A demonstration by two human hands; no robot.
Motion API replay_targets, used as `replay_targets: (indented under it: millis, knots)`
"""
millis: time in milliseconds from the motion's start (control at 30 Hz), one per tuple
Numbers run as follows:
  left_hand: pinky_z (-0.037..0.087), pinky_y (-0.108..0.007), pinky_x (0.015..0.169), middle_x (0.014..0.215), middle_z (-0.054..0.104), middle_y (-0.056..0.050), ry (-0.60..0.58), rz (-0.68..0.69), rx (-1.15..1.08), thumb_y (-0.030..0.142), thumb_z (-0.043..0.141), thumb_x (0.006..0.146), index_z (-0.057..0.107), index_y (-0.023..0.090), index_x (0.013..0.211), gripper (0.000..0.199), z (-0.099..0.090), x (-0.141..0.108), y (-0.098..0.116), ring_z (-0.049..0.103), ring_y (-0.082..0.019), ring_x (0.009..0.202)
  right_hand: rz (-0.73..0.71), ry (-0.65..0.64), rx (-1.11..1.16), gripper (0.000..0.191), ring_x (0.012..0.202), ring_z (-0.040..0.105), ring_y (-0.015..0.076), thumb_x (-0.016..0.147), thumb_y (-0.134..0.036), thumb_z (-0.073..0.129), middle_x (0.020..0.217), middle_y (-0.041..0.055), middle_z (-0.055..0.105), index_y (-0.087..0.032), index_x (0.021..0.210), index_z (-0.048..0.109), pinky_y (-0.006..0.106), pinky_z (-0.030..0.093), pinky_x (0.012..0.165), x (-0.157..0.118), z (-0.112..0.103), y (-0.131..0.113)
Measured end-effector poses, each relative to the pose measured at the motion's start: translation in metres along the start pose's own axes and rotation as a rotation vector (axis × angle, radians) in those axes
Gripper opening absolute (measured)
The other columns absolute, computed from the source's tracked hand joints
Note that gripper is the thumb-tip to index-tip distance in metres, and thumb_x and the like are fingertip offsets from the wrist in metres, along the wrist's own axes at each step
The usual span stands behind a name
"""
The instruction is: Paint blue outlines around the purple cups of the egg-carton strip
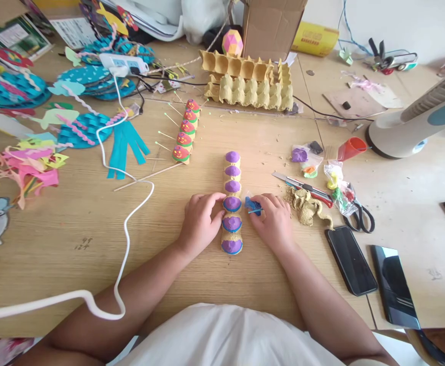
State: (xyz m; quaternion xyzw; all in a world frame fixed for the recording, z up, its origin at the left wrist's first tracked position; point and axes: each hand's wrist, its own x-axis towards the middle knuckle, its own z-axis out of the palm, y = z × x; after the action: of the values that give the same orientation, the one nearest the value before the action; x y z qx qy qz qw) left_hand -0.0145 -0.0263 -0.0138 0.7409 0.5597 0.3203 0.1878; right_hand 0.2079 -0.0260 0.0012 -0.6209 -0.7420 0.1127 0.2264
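Note:
A strip of egg carton cups (232, 186) lies lengthwise in front of me, its humps capped with purple modelling clay. Blue clay edges the nearer three humps. My left hand (203, 218) is at the strip's left side, thumb and forefinger closed in against the fourth hump from the far end. On the other side, my right hand (273, 218) pinches a lump of blue modelling clay (251, 205) in clear wrapping, just apart from the strip. Farther left sits a finished-looking strip, a caterpillar (185, 133) with red faces, green clay and pin-like feelers.
Behind lie egg cartons (256, 89). To the right are a box cutter (302, 188), torn carton scraps (306, 206), scissors (359, 216), clay packets (300, 154), a red cup (352, 148) and two phones (351, 260). A white cable (126, 229) winds across the left side.

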Motion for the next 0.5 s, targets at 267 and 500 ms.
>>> replay_targets:
  millis: [267,500]
  knots:
    - [0.044,-0.046,0.109,0.12,0.075,-0.007,0.117,0.073,-0.083,0.022,0.061,0.1,0.065,0.025,0.12,0.021,-0.006,0.001,0.006,0.063,-0.028,0.118,0.024,0.228,0.289,0.014,0.083,0.065,0.0222,0.09,-0.028,0.067,0.094,0.0048,0.073,-0.024,0.102,0.061,0.038,0.047,0.078,-0.005,-0.002,0.002]
    - [0.044,-0.044,0.107,0.117,0.076,-0.008,0.149,0.139,-0.242,0.03,0.06,0.102,0.067,0.024,0.118,0.019,-0.014,-0.002,0.017,0.064,-0.027,0.115,-0.198,0.162,0.567,0.011,0.089,0.069,0.0201,0.097,-0.027,0.068,0.108,0.0074,0.076,-0.026,0.105,0.06,0.037,0.051,0.076,-0.011,0.002,-0.005]
